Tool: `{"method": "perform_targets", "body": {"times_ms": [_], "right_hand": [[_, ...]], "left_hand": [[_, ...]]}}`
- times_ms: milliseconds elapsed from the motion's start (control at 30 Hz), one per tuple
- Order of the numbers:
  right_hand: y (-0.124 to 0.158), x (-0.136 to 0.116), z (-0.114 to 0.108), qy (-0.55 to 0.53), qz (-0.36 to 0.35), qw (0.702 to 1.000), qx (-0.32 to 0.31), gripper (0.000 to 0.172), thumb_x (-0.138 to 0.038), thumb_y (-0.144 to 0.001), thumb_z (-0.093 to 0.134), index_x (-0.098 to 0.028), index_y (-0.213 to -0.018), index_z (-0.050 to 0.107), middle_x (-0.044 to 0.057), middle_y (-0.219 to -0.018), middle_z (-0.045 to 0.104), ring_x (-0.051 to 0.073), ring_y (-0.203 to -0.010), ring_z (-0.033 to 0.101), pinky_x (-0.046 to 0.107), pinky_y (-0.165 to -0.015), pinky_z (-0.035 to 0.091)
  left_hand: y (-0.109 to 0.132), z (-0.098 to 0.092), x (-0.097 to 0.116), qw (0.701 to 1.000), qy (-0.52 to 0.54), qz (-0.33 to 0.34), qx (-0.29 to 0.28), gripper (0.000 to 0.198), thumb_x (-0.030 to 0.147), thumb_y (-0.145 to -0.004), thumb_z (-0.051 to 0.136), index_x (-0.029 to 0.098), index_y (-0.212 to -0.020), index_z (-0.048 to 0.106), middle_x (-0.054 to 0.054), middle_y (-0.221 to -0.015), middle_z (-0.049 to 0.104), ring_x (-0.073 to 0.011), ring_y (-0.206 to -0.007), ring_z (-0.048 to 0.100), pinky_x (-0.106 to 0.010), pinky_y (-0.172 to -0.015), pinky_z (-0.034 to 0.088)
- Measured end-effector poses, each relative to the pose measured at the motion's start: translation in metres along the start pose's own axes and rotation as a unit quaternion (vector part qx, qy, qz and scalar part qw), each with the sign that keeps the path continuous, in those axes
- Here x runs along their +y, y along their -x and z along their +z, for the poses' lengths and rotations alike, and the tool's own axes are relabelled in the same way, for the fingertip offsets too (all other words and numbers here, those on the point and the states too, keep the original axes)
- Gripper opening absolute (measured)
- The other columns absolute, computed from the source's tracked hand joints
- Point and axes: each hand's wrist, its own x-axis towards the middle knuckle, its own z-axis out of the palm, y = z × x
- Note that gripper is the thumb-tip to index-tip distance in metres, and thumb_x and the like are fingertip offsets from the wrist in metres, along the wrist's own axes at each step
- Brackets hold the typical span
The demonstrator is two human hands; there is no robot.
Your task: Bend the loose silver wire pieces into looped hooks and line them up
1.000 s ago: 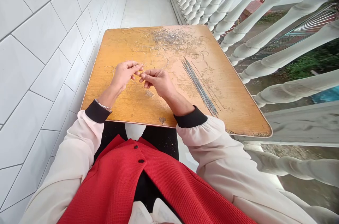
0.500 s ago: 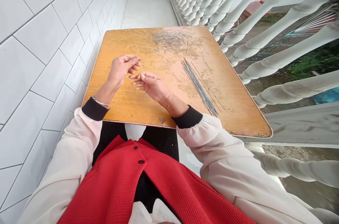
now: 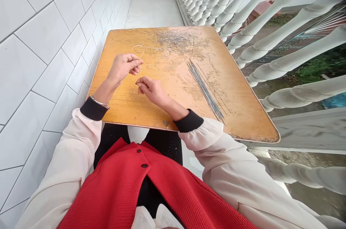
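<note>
My left hand (image 3: 124,67) is raised over the left part of the wooden table, thumb and fingers pinched on a thin, pale wire (image 3: 142,53). A curved strand shows above its fingertips. Lower and a little to the right, my right hand (image 3: 152,90) is closed in a pinch, its fingertips pointing left. A short bit of thin strand shows beneath those fingers; whether it is the same wire is too fine to make out. To the right of both hands lies a bundle of straight grey wires (image 3: 204,88).
A tangled pile of thin wires (image 3: 175,39) lies at the far side of the table (image 3: 121,108), with loose curled pieces around it. A white tiled wall (image 3: 40,56) runs along the left. A white balustrade (image 3: 286,63) borders the right side.
My hands have drawn slightly apart; the right has moved down and its spread fingers have closed into a pinch. The left still pinches the wire.
</note>
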Motion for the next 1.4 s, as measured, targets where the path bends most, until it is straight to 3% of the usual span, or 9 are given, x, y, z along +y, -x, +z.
{"method": "perform_targets", "body": {"times_ms": [167,267,367,700,867,967,1167,1400], "right_hand": [[0.000,-0.008,-0.002,-0.212,0.103,0.972,-0.025,0.029,-0.042,-0.080,0.077,-0.018,-0.089,0.062,0.001,-0.073,0.071,0.011,-0.062,0.061,0.022,-0.057,0.047],[0.000,-0.014,-0.004,-0.279,0.151,0.948,-0.032,0.035,-0.044,-0.073,0.084,-0.018,-0.085,0.064,0.003,-0.078,0.075,0.007,-0.053,0.056,0.019,-0.047,0.041],[0.000,-0.016,-0.004,-0.313,0.163,0.935,-0.028,0.038,-0.045,-0.071,0.087,-0.018,-0.086,0.066,0.000,-0.071,0.072,0.006,-0.048,0.054,0.018,-0.044,0.042],[-0.002,-0.008,-0.004,-0.213,0.172,0.961,-0.029,0.024,-0.036,-0.084,0.082,-0.016,-0.087,0.071,-0.003,-0.059,0.067,0.008,-0.045,0.058,0.019,-0.044,0.047],[-0.003,-0.009,-0.004,-0.229,0.198,0.953,-0.011,0.022,-0.033,-0.084,0.082,-0.015,-0.090,0.071,-0.001,-0.062,0.070,0.007,-0.045,0.058,0.018,-0.044,0.047],[-0.004,-0.010,-0.004,-0.236,0.210,0.949,0.008,0.021,-0.031,-0.085,0.082,-0.014,-0.090,0.071,0.000,-0.063,0.071,0.007,-0.044,0.059,0.019,-0.045,0.048],[-0.002,-0.011,0.000,-0.218,0.230,0.948,0.016,0.015,-0.026,-0.087,0.080,-0.014,-0.091,0.071,0.001,-0.066,0.074,0.007,-0.045,0.062,0.017,-0.046,0.049],[-0.001,-0.006,0.000,-0.188,0.189,0.964,0.015,0.041,-0.055,-0.083,0.080,-0.015,-0.085,0.072,0.004,-0.071,0.075,0.008,-0.049,0.064,0.018,-0.048,0.051]], "left_hand": [[0.002,-0.005,-0.004,1.000,0.023,0.014,-0.003,0.018,0.017,-0.096,0.067,0.014,-0.078,0.067,0.000,-0.077,0.073,-0.0039,-0.063,0.065,-0.016,-0.061,0.048],[0.002,-0.005,-0.007,0.999,0.049,0.016,0.004,0.020,0.026,-0.098,0.067,0.015,-0.082,0.066,-0.001,-0.081,0.075,-0.0047,-0.066,0.067,-0.016,-0.062,0.049],[-0.001,-0.007,-0.010,0.998,0.051,0.012,0.021,0.022,0.033,-0.096,0.069,0.016,-0.083,0.065,0.000,-0.077,0.075,-0.0055,-0.064,0.068,-0.017,-0.061,0.049],[-0.004,-0.012,-0.017,1.000,0.015,0.003,0.027,0.021,0.024,-0.094,0.071,0.016,-0.075,0.066,0.003,-0.060,0.066,-0.0053,-0.051,0.059,-0.019,-0.056,0.046],[0.001,-0.011,-0.018,0.998,0.035,-0.013,0.047,0.016,0.030,-0.095,0.071,0.017,-0.087,0.068,0.000,-0.072,0.073,-0.0065,-0.062,0.066,-0.017,-0.057,0.046],[0.004,-0.012,-0.019,0.998,0.044,-0.029,0.029,0.020,0.038,-0.095,0.071,0.018,-0.094,0.069,-0.002,-0.082,0.076,-0.0069,-0.068,0.069,-0.017,-0.058,0.046],[0.005,-0.013,-0.027,0.998,0.050,-0.026,-0.002,0.014,0.030,-0.092,0.074,0.017,-0.087,0.071,-0.003,-0.086,0.077,-0.0058,-0.069,0.068,-0.016,-0.059,0.045],[0.002,-0.008,-0.029,0.997,0.063,-0.037,-0.005,0.011,0.026,-0.090,0.074,0.016,-0.085,0.072,-0.002,-0.078,0.076,-0.0051,-0.066,0.066,-0.015,-0.059,0.045]]}}
